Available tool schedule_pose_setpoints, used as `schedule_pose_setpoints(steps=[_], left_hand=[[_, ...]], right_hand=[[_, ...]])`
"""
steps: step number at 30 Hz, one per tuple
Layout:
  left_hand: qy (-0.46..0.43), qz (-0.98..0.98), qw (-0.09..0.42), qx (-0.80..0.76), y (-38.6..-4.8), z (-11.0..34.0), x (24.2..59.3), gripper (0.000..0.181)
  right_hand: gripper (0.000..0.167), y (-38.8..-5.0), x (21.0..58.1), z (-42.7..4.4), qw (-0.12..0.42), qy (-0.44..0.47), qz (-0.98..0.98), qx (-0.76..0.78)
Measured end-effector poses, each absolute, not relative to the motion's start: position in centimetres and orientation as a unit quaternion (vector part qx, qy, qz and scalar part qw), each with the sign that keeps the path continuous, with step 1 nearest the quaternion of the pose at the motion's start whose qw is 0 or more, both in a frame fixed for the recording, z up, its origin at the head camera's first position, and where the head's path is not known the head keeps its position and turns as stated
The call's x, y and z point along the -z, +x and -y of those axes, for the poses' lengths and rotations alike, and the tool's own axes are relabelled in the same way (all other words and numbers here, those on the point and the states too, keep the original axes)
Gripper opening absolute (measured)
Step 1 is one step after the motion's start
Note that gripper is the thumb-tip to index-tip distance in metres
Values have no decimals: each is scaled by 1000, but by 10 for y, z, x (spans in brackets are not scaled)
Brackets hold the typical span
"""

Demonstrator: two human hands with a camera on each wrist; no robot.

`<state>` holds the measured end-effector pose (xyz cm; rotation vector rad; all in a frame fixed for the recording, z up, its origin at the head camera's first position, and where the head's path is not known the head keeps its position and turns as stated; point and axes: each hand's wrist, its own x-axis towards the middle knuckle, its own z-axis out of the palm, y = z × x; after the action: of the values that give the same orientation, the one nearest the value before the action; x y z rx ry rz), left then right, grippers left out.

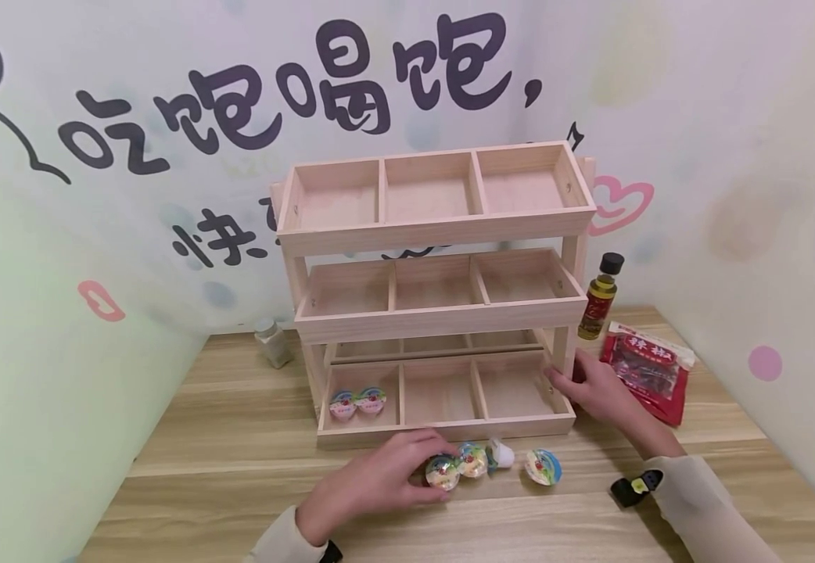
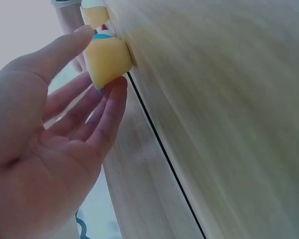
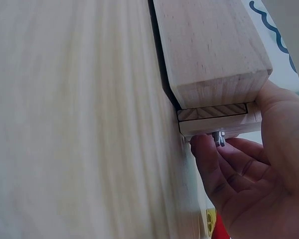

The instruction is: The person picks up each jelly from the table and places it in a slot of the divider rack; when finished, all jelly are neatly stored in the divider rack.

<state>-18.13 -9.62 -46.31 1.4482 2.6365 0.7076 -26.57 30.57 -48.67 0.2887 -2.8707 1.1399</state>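
A three-tier wooden shelf (image 1: 443,232) stands in the middle of the table. My left hand (image 1: 372,478) holds a small jelly cup (image 1: 442,474) in front of the bottom tier; the left wrist view shows the thumb and fingers of the hand (image 2: 55,129) around the yellow cup (image 2: 109,59). Right beside it are a second cup (image 1: 473,460) and one on its side (image 1: 500,454); another cup (image 1: 543,467) lies apart to the right. Two pink cups (image 1: 371,400) sit in the bottom-left compartment. My right hand (image 1: 601,392) grips the shelf's lower right side, fingers (image 3: 224,164) under a wooden edge.
Behind the right hand stand an oil bottle (image 1: 598,297) with a black cap and a red packet (image 1: 650,371). A small jar (image 1: 271,342) is left of the shelf. The wooden table (image 1: 189,469) meets a printed wall at the back.
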Motion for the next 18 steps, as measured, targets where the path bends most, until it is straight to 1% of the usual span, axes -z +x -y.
schedule_pose_setpoints(steps=[11, 18], left_hand=[[452, -857, 58, -241, -181, 99, 459, 55], [446, -858, 62, -246, -184, 98, 462, 51]], right_hand=[[77, -264, 485, -305, 20, 97, 923, -373], [78, -265, 485, -305, 19, 97, 923, -372]])
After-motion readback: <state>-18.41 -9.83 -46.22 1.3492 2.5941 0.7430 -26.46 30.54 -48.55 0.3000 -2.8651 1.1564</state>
